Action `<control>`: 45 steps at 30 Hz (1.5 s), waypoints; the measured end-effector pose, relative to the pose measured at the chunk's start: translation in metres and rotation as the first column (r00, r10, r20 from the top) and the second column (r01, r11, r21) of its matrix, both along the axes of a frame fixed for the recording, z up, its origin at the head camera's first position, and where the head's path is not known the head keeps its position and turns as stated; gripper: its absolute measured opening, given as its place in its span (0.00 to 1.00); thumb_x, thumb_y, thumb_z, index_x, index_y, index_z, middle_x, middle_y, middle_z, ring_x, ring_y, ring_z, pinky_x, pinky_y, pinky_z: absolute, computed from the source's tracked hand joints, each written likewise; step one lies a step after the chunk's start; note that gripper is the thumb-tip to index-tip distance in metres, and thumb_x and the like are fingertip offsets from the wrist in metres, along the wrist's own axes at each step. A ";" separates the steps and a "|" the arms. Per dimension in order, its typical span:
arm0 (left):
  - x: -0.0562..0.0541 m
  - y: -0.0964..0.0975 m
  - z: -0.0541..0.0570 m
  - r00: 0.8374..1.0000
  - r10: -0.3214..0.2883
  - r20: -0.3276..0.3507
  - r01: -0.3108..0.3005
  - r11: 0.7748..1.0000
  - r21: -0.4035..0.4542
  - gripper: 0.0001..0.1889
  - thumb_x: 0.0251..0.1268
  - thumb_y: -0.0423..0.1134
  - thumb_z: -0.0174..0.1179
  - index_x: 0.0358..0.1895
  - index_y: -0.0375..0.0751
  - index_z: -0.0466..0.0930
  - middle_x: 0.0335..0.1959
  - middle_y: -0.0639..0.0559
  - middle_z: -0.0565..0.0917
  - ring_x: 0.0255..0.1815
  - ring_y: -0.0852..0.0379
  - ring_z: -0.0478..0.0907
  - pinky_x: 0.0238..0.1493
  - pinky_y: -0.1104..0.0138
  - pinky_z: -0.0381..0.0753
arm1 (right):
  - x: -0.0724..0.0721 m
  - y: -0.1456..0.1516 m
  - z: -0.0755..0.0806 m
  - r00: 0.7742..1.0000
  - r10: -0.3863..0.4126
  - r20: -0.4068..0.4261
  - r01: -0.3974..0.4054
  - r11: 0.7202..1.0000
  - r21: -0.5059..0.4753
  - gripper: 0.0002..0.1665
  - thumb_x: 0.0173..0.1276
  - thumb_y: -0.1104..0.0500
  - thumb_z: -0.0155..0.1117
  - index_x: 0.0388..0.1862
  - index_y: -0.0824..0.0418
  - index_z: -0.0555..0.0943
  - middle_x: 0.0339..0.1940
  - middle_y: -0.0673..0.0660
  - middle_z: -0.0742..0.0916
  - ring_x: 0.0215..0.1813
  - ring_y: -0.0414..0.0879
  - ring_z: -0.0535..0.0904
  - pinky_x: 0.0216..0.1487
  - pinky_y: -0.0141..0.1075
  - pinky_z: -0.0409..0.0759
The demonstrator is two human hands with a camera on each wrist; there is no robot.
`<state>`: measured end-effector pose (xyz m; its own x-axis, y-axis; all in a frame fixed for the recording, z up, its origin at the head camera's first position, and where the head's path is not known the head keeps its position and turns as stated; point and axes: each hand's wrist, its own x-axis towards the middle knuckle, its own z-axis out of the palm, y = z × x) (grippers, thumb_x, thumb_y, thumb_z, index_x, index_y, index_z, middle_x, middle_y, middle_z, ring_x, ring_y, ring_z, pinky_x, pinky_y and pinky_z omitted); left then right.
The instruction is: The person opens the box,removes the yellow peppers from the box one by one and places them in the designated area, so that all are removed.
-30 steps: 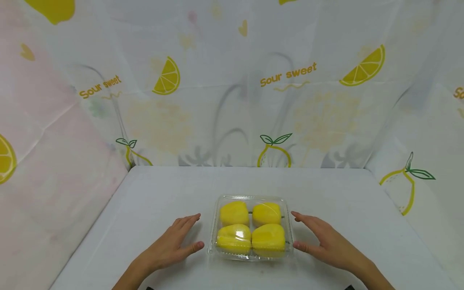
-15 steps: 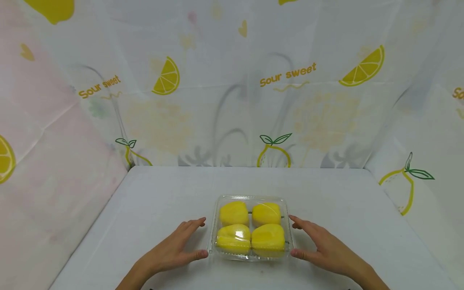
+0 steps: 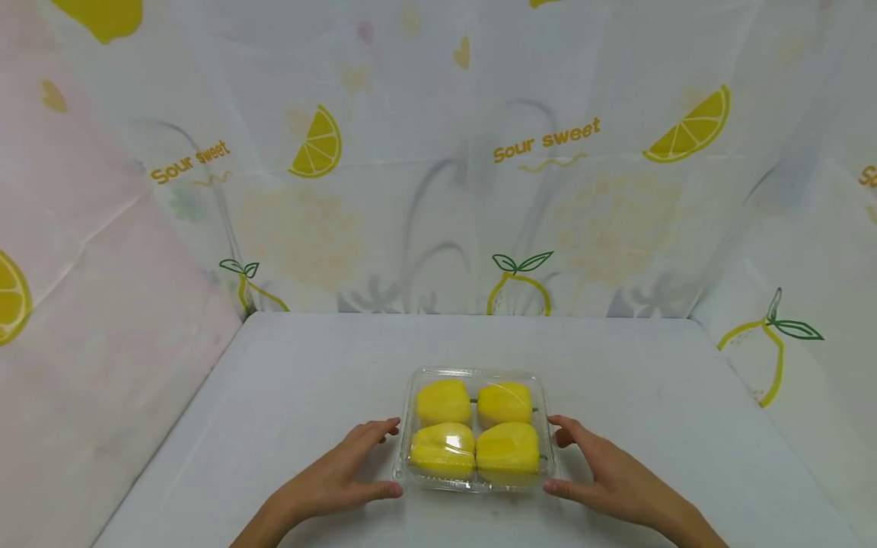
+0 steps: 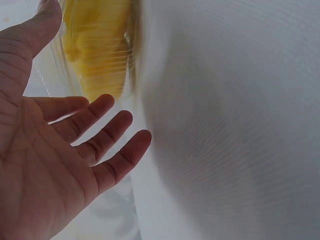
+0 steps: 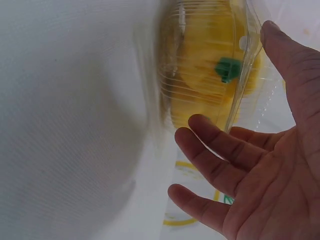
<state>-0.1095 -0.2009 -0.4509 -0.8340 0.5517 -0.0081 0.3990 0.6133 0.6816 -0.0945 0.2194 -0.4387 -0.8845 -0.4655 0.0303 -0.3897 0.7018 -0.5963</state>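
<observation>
A clear plastic clamshell box (image 3: 479,487) lies closed on the white table. Inside are several yellow bell peppers (image 3: 507,449); a green stem (image 5: 228,70) shows through the side wall in the right wrist view. To the box's left, my left hand (image 3: 339,476) has its fingers spread and slightly bent, thumb near the front left corner. My right hand (image 3: 617,479) mirrors it at the right side, thumb by the front right corner and index finger beside the wall. Whether fingertips of either hand touch the plastic, I cannot tell.
The white table (image 3: 329,350) reaches back to a hanging cloth (image 3: 411,213) printed with lemons and lettering. Similar cloth stands along the left and right sides.
Both hands have moved inward, closer to the sides of the box, and slightly toward the front. The box and the peppers have stayed in place.
</observation>
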 end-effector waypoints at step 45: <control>0.000 0.013 0.003 0.989 -0.053 0.141 0.022 0.977 0.210 0.39 0.65 0.47 0.67 0.72 0.41 0.54 0.64 0.49 0.69 0.57 0.51 0.72 0.48 0.62 0.79 | -0.001 -0.001 0.006 0.992 0.093 0.083 -0.087 0.993 -0.078 0.49 0.65 0.38 0.66 0.73 0.64 0.59 0.48 0.46 0.81 0.45 0.35 0.78 0.44 0.40 0.80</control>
